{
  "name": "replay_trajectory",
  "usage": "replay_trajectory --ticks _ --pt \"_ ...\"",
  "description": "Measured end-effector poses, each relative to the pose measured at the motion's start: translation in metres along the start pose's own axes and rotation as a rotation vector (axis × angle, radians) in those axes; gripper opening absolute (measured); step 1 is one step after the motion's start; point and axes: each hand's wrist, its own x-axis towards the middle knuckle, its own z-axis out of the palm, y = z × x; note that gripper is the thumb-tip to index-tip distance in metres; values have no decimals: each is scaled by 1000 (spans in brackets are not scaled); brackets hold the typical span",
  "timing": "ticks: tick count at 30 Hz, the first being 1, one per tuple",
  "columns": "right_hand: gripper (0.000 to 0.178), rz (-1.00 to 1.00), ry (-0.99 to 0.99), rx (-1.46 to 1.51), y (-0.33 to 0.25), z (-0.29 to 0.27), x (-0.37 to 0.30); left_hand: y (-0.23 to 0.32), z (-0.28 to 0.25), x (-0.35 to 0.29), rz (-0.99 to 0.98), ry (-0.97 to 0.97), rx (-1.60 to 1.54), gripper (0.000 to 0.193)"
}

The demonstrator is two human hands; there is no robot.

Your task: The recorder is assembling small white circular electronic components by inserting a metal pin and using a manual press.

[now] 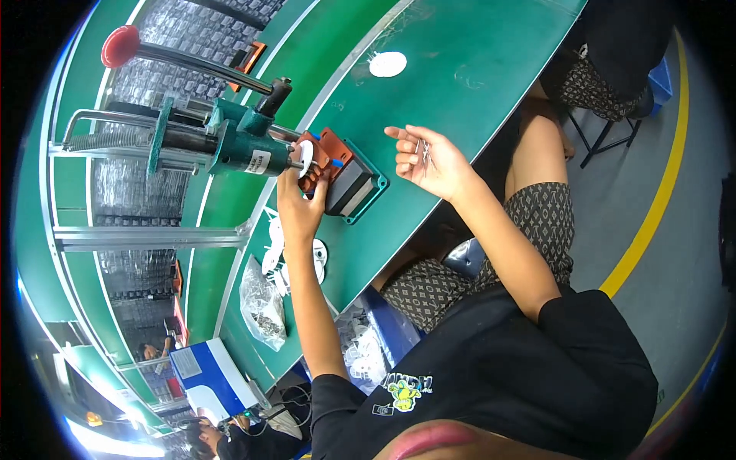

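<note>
A green hand-lever press [245, 146] reaches over an orange fixture [334, 146] on a dark block with a green base. At the press's tip, a white plastic disc [306, 156] stands against the fixture. My left hand [300, 201] grips around that disc, its thumb by the fixture; some fingertips are hidden. Palm up over the bench's near side, my right hand [438, 167] cradles several thin metal pins [427, 156] with partly curled fingers. The lever's red knob [120, 47] is at the upper left.
Another white disc [387, 64] lies on the green bench [429, 100]. More white parts [319, 259] and a clear bag of small pieces [262, 307] lie left of my left forearm. A metal frame post [149, 238] crosses behind. Another person sits at the upper right.
</note>
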Motion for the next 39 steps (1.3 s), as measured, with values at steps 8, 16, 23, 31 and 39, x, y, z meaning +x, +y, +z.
replay_trajectory --ticks 8,16,23,31,39 --pt "33 -10 15 -199 0 0 -1 -7 4 -9 114 116 140 47" --pt "45 -375 -36 -1377 39 38 -25 33 9 -74 -351 402 -569 41" --pt "66 -941 -80 -2176 50 41 -42 73 27 -66 -629 213 -924 30" --pt "65 -831 285 -2276 -30 32 -9 98 22 -89 -603 283 -1105 42" --pt "59 -616 592 -2734 -115 30 82 52 -7 -147 -525 267 216 39"
